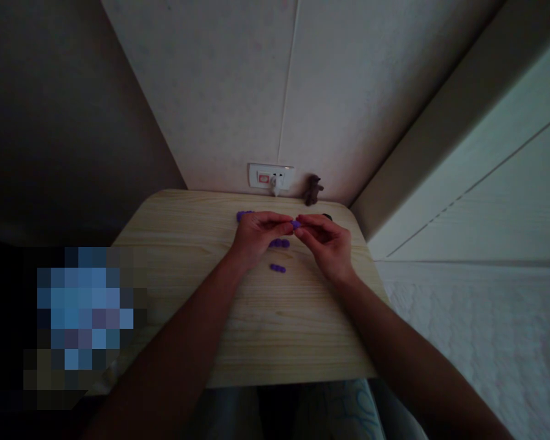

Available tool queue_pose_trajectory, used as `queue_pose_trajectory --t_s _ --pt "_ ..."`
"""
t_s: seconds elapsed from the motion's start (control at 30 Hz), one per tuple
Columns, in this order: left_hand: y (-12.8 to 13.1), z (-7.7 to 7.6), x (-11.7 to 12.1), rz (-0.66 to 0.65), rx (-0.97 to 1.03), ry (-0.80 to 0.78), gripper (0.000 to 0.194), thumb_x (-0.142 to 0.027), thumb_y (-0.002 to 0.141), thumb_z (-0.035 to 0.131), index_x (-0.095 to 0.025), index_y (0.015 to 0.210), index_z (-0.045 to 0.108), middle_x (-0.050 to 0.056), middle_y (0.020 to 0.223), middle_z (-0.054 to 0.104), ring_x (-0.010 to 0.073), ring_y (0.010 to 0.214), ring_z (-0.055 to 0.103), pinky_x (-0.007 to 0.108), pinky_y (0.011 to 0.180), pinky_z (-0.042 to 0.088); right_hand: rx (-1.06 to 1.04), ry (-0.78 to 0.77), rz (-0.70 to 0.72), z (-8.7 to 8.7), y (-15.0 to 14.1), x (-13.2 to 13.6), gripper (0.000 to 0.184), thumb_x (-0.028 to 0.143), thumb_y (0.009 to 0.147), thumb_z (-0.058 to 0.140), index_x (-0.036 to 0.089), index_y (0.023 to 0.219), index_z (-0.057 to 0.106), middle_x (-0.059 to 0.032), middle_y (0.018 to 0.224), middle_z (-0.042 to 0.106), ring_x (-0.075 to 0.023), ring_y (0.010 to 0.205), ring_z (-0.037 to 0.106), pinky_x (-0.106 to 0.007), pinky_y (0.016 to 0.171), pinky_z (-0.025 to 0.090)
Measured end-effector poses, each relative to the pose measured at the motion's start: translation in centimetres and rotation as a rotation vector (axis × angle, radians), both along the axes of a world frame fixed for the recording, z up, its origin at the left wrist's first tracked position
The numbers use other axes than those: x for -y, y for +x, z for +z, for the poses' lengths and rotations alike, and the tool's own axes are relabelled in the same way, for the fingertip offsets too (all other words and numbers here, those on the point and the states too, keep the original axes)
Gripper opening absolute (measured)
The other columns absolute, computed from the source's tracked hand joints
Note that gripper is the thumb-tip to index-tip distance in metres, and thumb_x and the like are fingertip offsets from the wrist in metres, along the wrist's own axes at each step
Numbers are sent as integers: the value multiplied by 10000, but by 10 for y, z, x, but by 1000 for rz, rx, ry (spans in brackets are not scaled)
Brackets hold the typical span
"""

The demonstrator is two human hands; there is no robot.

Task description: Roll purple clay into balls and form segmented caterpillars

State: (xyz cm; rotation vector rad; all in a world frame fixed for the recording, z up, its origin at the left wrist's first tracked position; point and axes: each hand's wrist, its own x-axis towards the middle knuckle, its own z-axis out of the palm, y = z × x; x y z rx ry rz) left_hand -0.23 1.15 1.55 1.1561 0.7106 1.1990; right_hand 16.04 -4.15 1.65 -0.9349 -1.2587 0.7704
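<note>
Between the fingertips of both hands is a small purple lump [296, 225] that looks like modelling clay. My left hand [259, 235] pinches it from the left, thumb and fingers pressed together. My right hand [329, 241] grips its other side, also with fingers closed. Just below the hands, a row of joined purple balls [282, 243] lies on the wooden table, its left end partly hidden by my left hand. A shorter purple row [277, 268] rests nearer to me. Behind my left hand, another purple piece [244, 216] shows only in part.
The light wood table [293, 330] stands against a wall. At its back edge is a small dark brown figure [312, 190], beside a wall socket [259, 176] with a white plug [275, 183]. A dark object [327, 216] is mostly hidden behind my right hand. A pale quilted surface [476, 348] lies right.
</note>
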Motion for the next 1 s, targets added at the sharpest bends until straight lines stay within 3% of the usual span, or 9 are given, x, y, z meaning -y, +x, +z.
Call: queue_pose_trajectory --t_s 0.23,0.53,0.8,1.0 --pt "-1 3 4 -24 16 2 388 -405 568 992 -155 808 816 72 822 821 193 741 773 360 785 651 145 40 -52 -3 3 -1 212 445 807 882 283 936 835 -47 948 775 -197 871 721 -371 785 632" --pt "-1 5 6 -61 -48 49 433 -397 616 973 -161 951 833 100 968 835 217 879 788 348 821 646 17 -82 -132 -3 2 -3 287 449 738 926 237 889 803 -34 825 800 -186 721 748 -375 751 657" --pt "0 7 6 13 -64 87 426 -446 605 966 -154 882 827 96 925 830 219 871 783 366 857 647 10 -85 -60 -1 1 -2 240 430 750 912 268 915 845 -36 1012 832 -221 941 775 -415 906 656" --pt "2 4 7 10 -102 124 303 -395 675 900 -152 830 805 68 811 802 167 723 737 288 685 613 40 -86 -18 -1 1 -3 277 455 731 923 256 902 832 -35 925 825 -199 833 774 -389 834 669"
